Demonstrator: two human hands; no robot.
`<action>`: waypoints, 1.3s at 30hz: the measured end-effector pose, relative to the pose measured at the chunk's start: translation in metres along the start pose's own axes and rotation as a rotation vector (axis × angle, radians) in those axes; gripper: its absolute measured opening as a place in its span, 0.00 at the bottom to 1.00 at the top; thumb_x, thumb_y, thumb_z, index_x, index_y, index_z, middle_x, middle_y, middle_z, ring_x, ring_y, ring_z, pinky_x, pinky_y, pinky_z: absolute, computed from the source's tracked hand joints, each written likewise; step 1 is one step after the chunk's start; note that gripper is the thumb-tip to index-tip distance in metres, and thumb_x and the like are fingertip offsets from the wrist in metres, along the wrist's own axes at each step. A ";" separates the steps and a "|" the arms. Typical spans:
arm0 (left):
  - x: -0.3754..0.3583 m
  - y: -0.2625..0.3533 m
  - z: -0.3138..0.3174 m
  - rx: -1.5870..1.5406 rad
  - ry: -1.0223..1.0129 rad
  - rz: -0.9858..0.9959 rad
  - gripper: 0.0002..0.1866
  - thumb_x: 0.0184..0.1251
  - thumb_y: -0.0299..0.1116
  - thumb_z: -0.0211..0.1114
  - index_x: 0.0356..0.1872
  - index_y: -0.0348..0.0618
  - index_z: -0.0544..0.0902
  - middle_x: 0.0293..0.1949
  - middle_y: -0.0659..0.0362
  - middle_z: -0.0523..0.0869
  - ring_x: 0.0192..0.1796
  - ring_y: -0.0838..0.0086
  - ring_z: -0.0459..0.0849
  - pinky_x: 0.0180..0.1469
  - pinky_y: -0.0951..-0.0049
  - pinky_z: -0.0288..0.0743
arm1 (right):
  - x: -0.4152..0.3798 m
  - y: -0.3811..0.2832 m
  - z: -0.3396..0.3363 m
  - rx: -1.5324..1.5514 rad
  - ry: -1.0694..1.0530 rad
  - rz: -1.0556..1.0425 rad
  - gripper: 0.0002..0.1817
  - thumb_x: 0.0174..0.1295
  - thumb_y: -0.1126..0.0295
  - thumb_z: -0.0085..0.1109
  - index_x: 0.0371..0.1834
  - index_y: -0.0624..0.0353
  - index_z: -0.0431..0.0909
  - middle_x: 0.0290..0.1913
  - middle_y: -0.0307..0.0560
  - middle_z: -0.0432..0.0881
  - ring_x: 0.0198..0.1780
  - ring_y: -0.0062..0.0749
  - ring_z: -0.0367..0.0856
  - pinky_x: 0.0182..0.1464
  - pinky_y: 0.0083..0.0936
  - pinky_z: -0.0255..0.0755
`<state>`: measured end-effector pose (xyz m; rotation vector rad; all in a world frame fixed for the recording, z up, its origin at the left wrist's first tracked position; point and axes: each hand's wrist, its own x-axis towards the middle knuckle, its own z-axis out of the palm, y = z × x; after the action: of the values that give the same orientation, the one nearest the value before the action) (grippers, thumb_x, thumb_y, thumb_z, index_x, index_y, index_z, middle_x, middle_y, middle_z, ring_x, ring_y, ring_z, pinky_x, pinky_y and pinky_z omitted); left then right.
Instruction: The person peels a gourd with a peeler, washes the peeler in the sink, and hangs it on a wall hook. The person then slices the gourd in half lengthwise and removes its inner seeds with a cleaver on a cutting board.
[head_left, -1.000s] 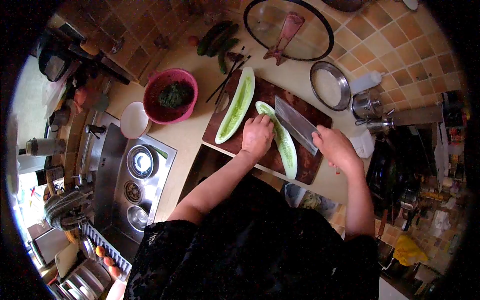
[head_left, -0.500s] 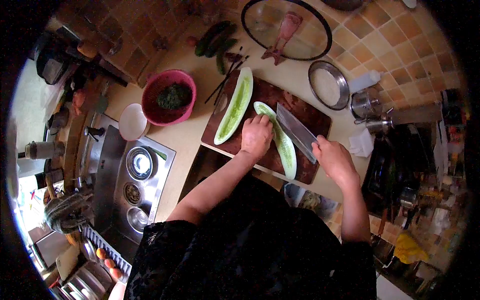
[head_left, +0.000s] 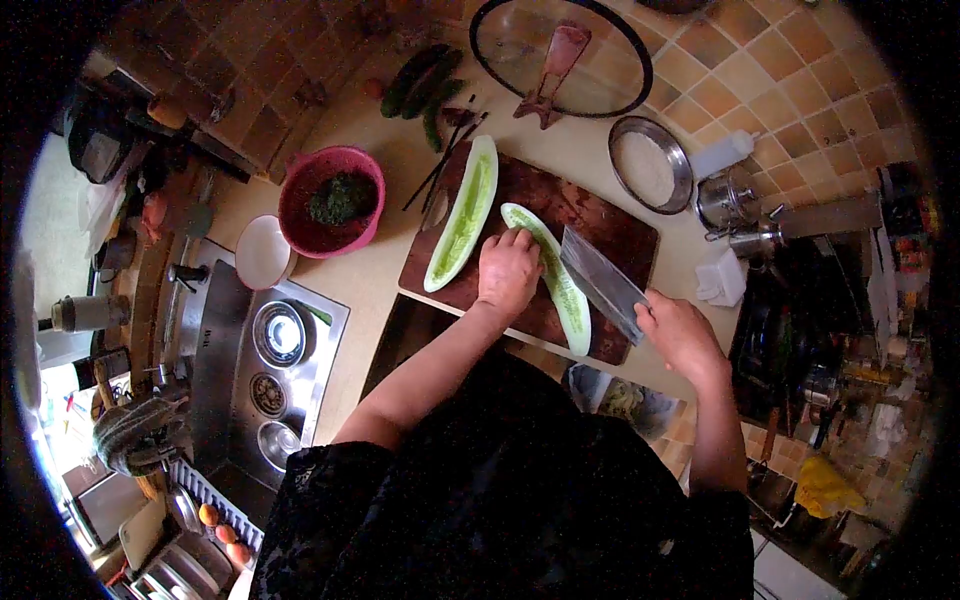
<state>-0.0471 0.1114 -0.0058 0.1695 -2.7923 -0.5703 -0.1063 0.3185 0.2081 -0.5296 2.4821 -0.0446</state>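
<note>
My left hand (head_left: 509,268) presses down on a pale green cucumber half (head_left: 570,306), fingers curled over its upper part. This half lies cut side up, its seedy middle showing, slanting across a dark wooden cutting board (head_left: 540,180). A cleaver (head_left: 606,288) is gripped by the handle in my right hand (head_left: 685,335). Its broad blade is tilted, just right of the cucumber half. To the left of my left hand, a second cucumber half (head_left: 463,220) rests cut side up along the board's left side.
Left of the board stand a pink basin (head_left: 292,225) of dark chopped greens and a white bowl (head_left: 265,252), beside a steel sink (head_left: 325,350). Behind are whole cucumbers (head_left: 420,82), chopsticks (head_left: 432,172) and a glass lid (head_left: 610,70). A metal bowl (head_left: 683,160) stands right.
The cleaver and my right hand have shifted a little right, away from the cucumber half. My left hand stays on that half. The whole view has shifted slightly.
</note>
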 end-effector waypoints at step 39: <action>0.004 0.000 -0.005 0.016 -0.008 0.030 0.18 0.52 0.42 0.74 0.45 0.50 0.86 0.47 0.57 0.83 0.54 0.60 0.80 0.56 0.57 0.73 | -0.082 0.047 0.071 0.156 0.037 0.154 0.14 0.74 0.59 0.52 0.43 0.61 0.78 0.28 0.60 0.83 0.24 0.50 0.83 0.32 0.44 0.75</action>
<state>-0.0495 0.1089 -0.0001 0.1288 -2.8028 -0.5424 -0.0226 0.3996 0.1880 -0.2728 2.5210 -0.1871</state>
